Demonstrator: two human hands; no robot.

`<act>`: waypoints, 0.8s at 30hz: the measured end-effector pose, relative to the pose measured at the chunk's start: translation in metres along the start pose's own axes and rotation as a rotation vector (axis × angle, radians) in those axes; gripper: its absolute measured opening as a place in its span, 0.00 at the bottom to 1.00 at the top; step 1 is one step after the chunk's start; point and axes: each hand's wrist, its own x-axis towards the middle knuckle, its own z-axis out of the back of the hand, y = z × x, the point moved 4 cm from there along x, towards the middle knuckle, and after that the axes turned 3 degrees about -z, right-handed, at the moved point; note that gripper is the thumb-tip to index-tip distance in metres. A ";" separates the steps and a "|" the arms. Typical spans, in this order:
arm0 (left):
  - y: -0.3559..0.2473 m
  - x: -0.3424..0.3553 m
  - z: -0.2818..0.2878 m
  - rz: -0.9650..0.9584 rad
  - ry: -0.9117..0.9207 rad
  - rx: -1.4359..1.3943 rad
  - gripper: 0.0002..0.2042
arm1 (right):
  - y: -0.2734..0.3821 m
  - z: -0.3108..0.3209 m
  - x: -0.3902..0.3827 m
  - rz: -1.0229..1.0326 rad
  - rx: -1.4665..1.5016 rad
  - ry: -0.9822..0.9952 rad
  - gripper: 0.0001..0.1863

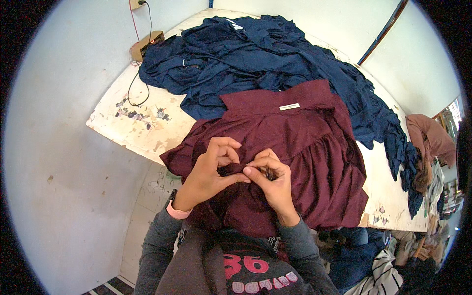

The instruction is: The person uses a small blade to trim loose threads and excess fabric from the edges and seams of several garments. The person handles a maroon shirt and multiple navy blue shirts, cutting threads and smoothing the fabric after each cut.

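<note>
- Small dark thing (269,174) in the right hand (277,186) — hard to make out.
- Left hand (205,172), right hand: two, pinching one maroon garment (309,162) between and beneath them; fingers hide the fold.
- Beyond both hands: one white label (289,106); heaped blue clothes (250,59), uncountable, covering much of one desk (169,98).

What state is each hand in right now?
Left hand: curled at a fold of the maroon gathered cloth garment; grip cannot be told.
Right hand: closed, thumb and forefinger pinching that garment's fold.
</note>
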 end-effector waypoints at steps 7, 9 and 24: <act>-0.003 -0.002 0.007 -0.060 0.336 0.218 0.15 | -0.003 0.007 0.014 -0.095 0.131 -0.055 0.04; -0.010 0.000 0.005 -0.077 0.312 0.261 0.18 | 0.009 0.015 0.020 -0.052 -0.080 -0.065 0.06; -0.024 0.006 0.004 -0.115 0.232 0.430 0.28 | 0.034 0.012 0.023 -0.011 -0.689 0.108 0.18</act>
